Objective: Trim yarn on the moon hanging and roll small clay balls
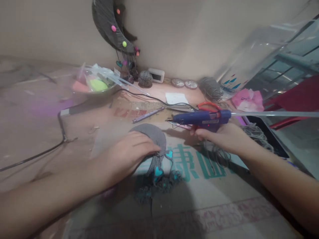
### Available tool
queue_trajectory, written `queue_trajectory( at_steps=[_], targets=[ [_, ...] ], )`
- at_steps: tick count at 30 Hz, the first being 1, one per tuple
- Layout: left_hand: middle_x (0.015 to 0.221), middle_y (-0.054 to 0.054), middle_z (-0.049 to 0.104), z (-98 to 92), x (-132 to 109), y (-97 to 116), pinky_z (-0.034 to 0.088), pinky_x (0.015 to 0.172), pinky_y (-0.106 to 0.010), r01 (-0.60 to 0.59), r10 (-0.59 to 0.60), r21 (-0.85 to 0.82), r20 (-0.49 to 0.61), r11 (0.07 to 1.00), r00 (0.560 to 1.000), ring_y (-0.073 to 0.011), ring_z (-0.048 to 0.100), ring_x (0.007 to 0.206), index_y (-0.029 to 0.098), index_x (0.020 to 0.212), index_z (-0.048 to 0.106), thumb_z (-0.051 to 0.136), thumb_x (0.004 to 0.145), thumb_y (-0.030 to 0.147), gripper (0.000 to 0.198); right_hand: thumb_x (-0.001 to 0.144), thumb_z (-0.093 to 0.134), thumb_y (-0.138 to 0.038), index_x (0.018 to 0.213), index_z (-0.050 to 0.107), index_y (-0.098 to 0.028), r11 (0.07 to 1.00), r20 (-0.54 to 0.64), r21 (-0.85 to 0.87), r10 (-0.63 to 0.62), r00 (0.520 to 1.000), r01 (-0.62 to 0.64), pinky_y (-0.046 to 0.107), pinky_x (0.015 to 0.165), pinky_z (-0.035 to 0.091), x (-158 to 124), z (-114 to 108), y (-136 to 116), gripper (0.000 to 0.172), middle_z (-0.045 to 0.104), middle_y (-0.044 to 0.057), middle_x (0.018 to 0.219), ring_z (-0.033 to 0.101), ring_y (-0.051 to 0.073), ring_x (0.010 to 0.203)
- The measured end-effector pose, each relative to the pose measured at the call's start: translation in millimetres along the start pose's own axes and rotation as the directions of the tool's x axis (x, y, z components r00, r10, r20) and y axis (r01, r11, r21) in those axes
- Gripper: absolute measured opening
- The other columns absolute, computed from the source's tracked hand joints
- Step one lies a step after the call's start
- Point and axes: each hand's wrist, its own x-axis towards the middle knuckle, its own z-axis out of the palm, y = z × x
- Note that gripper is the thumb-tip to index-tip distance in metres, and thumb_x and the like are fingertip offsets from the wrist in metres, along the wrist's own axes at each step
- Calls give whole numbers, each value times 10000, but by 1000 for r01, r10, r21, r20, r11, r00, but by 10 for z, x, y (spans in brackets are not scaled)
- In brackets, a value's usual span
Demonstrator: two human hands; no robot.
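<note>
My right hand [222, 136] is wrapped round the handle of a blue hot glue gun [193, 117]. Its metal nozzle points left, and a long clear glue stick [271, 114] sticks out of its back. My left hand [136, 150] is closed over a grey yarn-wrapped crescent [152, 131] and covers part of it. From the crescent hang grey strands with teal hearts [158, 171] and dark, frilly yarn pieces [164, 184], lying on printed cardboard [189, 199]. The nozzle is above and to the right of the crescent, apart from it.
Behind lie a purple pen [148, 115], red-handled scissors [208, 106] and a black cord [154, 97]. A bowl [96, 93] of bagged colourful bits stands at the left. A larger decorated crescent [106, 28] leans on the wall. Grey yarn [211, 89] and a clear bottle [239, 69] are at right.
</note>
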Motion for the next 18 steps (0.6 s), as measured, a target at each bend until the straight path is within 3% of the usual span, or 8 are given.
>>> queue_trajectory(
  at_steps=[3, 6, 12, 18],
  targets=[
    [1055, -62, 732, -38, 13, 46, 487, 939, -317, -45, 46, 89, -6, 995, 999, -177, 649, 1011, 215, 1158, 672, 412, 1007, 170, 304, 817, 654, -551, 791, 730, -211, 991, -6, -79, 106, 994, -106, 350, 620, 550, 103, 15, -54, 350, 702, 61, 701, 688, 259, 689],
    [1007, -52, 729, -97, 136, 122, 481, 909, -312, -37, 39, 158, -11, 987, 999, -180, 650, 964, 198, 1062, 682, 460, 1005, 216, 229, 835, 644, -537, 835, 725, -175, 971, -78, -167, 159, 984, -170, 364, 680, 540, 352, -34, -77, 371, 691, 80, 703, 693, 287, 750],
    [875, -21, 736, -160, 400, 240, 474, 785, -310, 82, -86, 148, 18, 986, 996, -188, 657, 828, 200, 891, 674, 516, 986, 340, 231, 837, 685, -408, 1038, 715, -149, 986, -153, -136, 75, 985, -96, 404, 881, 517, 895, -90, 63, 329, 739, 114, 987, 681, 283, 933],
    [865, -33, 706, -158, 325, 320, 471, 773, -292, 82, -83, 106, 7, 991, 997, -176, 636, 811, 184, 882, 655, 466, 995, 281, 240, 808, 717, -331, 1047, 706, -107, 988, -94, -144, 44, 995, -57, 375, 865, 518, 1171, -69, 175, 328, 739, 114, 978, 672, 250, 906]
  ],
)
